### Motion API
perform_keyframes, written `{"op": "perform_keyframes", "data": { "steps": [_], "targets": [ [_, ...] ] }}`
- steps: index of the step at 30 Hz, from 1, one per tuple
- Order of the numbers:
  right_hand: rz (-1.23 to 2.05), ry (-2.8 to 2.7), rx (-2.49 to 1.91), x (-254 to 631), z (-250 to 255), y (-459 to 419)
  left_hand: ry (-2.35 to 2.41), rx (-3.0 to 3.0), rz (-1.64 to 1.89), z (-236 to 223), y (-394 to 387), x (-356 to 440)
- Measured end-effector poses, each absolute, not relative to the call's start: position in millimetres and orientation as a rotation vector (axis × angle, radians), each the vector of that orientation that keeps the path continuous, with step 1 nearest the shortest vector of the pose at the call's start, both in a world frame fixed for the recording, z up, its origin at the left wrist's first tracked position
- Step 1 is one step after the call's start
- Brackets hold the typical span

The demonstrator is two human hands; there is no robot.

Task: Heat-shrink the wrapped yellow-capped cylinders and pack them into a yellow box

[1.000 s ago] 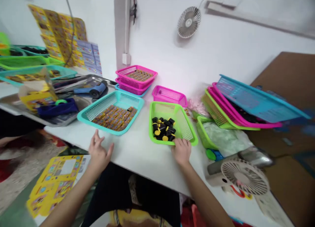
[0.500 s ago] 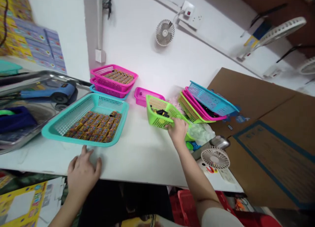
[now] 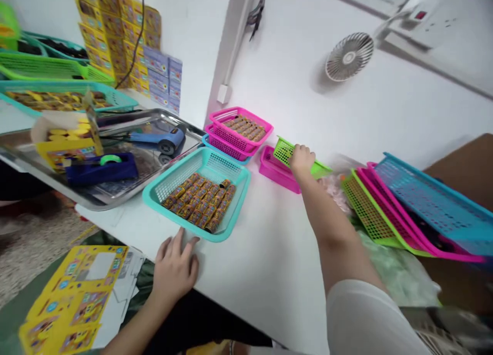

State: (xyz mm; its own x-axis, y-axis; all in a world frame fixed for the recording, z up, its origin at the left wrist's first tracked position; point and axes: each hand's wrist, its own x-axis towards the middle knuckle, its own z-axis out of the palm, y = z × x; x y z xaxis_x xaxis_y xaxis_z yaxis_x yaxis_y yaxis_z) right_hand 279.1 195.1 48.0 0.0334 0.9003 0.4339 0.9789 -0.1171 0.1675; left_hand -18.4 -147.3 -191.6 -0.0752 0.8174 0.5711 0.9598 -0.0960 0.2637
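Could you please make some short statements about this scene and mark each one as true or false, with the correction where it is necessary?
1. The right hand grips a green basket. True.
2. The left hand is clenched into a fist. False: its fingers are spread, near the rim of the turquoise basket.
3. Rows of wrapped rolls lie in the turquoise basket. True.
4. The open yellow box stands on the floor. False: it stands in the metal tray.
5. A pink basket containing rolls tops a stack. True.
6. The fan at the wall is bright green. False: it is whitish.
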Motion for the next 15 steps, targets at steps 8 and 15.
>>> {"op": "perform_keyframes", "data": {
  "steps": [8, 15],
  "targets": [
    [-0.607, -1.939, -2.21, 215, 37, 272, -1.918, -1.973, -0.81, -183, -152, -18],
    [-0.605, -1.867, -2.334, 217, 33, 296, -1.91, -1.961, -0.816, -181, -152, -16]
  ]
}}
